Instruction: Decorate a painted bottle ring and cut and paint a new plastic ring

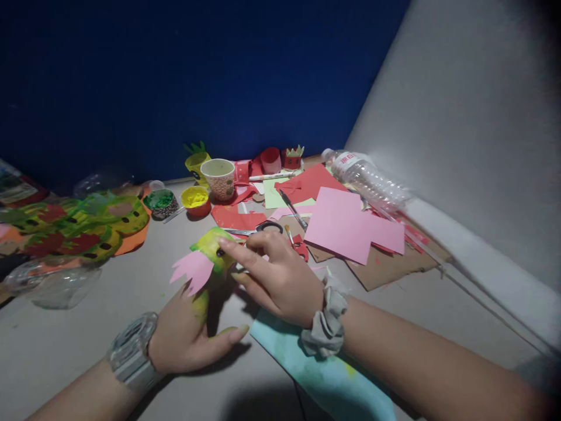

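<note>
My left hand [184,336], with a grey watch on its wrist, holds up a small craft piece [210,242] painted yellow and green. It has a black eye spot, and a jagged pink paper piece [195,270] is attached at its left. The left thumb sticks out to the right, while the other fingers are hidden behind or inside the craft piece. My right hand [280,275], wearing a grey scrunchie, touches the front of the craft piece near the eye with its outstretched index finger. Its thumb points at the lower side, apart from the index finger.
Paint cups, green [161,202] and yellow [196,200], stand behind my hands beside a paper cup [218,177]. Pink paper [337,225], scissors [267,227] and a brush lie rightward, before a plastic bottle [368,175]. Painted cutouts [100,234] lie left; light-blue paper [324,380] lies near me.
</note>
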`<action>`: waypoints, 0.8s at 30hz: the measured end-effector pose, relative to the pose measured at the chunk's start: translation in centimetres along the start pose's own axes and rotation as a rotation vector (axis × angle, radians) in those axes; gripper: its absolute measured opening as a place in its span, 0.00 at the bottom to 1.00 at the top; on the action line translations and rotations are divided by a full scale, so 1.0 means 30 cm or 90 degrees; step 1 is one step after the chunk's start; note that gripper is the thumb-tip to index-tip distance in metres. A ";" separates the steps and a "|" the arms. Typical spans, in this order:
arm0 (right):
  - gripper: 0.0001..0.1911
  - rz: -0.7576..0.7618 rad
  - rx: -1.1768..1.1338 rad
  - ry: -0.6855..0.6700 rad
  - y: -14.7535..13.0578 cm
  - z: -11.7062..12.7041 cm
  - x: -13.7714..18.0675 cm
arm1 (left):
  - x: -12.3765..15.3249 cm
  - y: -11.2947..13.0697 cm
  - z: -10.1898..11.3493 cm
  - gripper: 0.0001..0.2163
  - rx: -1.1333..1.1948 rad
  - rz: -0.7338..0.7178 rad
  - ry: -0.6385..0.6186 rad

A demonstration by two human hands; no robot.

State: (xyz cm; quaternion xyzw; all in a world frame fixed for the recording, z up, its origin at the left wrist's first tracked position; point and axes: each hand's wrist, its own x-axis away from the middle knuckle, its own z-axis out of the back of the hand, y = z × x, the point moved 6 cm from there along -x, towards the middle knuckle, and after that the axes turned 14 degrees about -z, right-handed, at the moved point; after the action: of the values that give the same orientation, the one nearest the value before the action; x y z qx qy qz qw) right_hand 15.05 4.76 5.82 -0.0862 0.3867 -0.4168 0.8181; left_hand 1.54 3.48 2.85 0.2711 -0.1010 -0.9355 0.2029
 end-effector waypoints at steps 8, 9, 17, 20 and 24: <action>0.24 0.040 0.132 -0.014 -0.010 -0.035 0.006 | 0.007 0.005 0.004 0.27 0.075 -0.044 0.025; 0.24 0.034 0.132 -0.018 -0.008 -0.037 0.005 | 0.004 0.005 0.007 0.29 0.069 -0.047 0.029; 0.29 0.043 0.022 -0.051 0.007 -0.038 0.007 | -0.010 0.008 0.013 0.34 0.071 -0.044 0.042; 0.28 0.038 0.040 -0.069 0.008 -0.049 0.009 | -0.006 0.005 0.009 0.37 0.092 -0.056 0.041; 0.27 0.013 0.037 -0.089 0.011 -0.067 0.013 | 0.008 -0.014 0.000 0.45 0.141 -0.028 0.059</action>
State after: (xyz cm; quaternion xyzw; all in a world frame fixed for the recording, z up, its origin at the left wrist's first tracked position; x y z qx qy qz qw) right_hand 13.98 5.04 4.07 -0.0872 0.3172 -0.4127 0.8494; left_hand 1.22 3.76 2.60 0.3372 -0.1883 -0.9092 0.1555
